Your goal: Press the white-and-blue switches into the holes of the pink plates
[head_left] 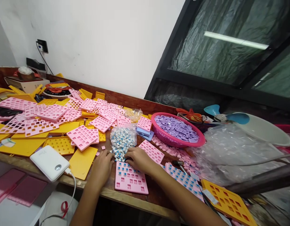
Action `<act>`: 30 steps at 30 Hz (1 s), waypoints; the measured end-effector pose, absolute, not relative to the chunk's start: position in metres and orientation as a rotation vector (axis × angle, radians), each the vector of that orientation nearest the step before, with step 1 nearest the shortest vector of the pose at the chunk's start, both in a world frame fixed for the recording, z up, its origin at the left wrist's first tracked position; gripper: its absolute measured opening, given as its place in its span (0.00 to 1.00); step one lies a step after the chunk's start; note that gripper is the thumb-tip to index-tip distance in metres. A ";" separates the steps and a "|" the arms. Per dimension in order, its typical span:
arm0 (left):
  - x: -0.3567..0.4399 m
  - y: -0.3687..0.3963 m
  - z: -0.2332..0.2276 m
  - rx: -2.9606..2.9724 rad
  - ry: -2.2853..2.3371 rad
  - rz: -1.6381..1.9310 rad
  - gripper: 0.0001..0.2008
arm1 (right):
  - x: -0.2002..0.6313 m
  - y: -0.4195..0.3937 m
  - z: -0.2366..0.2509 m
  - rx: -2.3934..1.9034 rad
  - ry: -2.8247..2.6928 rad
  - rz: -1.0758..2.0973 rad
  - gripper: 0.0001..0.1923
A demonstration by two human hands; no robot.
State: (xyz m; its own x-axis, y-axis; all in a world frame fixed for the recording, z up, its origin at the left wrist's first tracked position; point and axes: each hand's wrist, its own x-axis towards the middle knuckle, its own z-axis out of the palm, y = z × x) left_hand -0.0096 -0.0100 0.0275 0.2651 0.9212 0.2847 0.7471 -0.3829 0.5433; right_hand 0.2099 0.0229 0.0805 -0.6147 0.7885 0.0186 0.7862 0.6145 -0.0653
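A pink plate (133, 185) with square recesses lies at the table's front edge, some of its back recesses filled with small blue-and-white switches (122, 169). Behind it, a clear plastic bag (133, 129) is spread open around a heap of loose blue-and-white switches (121, 141). My left hand (103, 161) rests at the heap's left front with its fingers curled in. From the right, my right hand (138, 159) reaches over the plate's back edge, fingers bent down at the front of the heap. Whatever either set of fingertips holds is hidden or too small to tell.
Pink and yellow grid plates (52, 112) cover the left side. A white power bank (50, 163) with a cable lies front left. A pink basket (156, 131) of purple pieces stands back right. Another pink plate (182, 175) full of switches and a yellow frame (227, 201) lie right.
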 end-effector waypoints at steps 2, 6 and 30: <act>-0.011 -0.008 0.026 2.215 1.517 0.842 0.13 | 0.207 0.026 0.083 -1.399 -2.805 0.033 0.05; -0.012 -0.007 0.026 2.093 1.549 0.867 0.09 | 0.205 0.028 0.081 -1.451 -2.799 -0.001 0.05; 0.001 -0.045 0.059 2.089 1.115 0.742 0.11 | 0.242 -0.028 0.079 -1.229 -2.561 0.331 0.08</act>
